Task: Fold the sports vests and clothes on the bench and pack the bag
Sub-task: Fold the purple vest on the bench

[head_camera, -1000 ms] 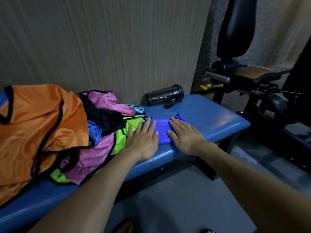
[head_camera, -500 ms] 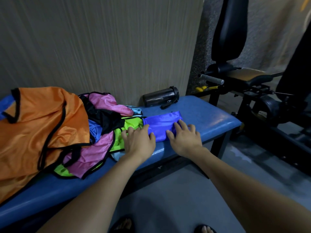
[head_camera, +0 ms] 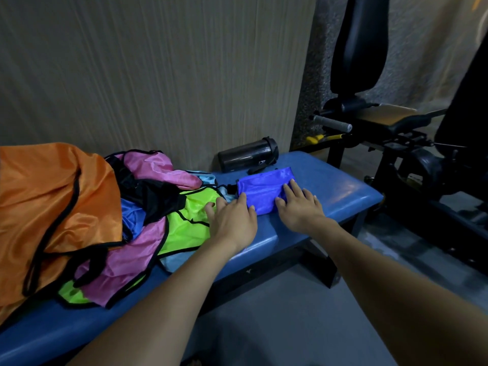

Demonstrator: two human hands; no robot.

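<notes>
A folded blue vest (head_camera: 261, 187) lies flat on the blue padded bench (head_camera: 338, 191). My right hand (head_camera: 299, 207) rests palm down on its near right corner, fingers straight. My left hand (head_camera: 232, 219) lies flat at the vest's left edge, partly over the lime green vest (head_camera: 190, 220). To the left sits a loose heap: pink vests (head_camera: 158, 167), a black garment (head_camera: 155, 196) and a large orange vest (head_camera: 45, 207) with black trim. No bag is in view.
A dark shaker bottle (head_camera: 248, 154) lies on its side against the wall behind the folded vest. Black gym machines (head_camera: 396, 143) stand close to the bench's right end. Grey floor (head_camera: 290, 313) runs in front of the bench.
Both hands have slid back toward the near edge of the folded blue vest, uncovering most of it. The left hand shifted left onto the green vest.
</notes>
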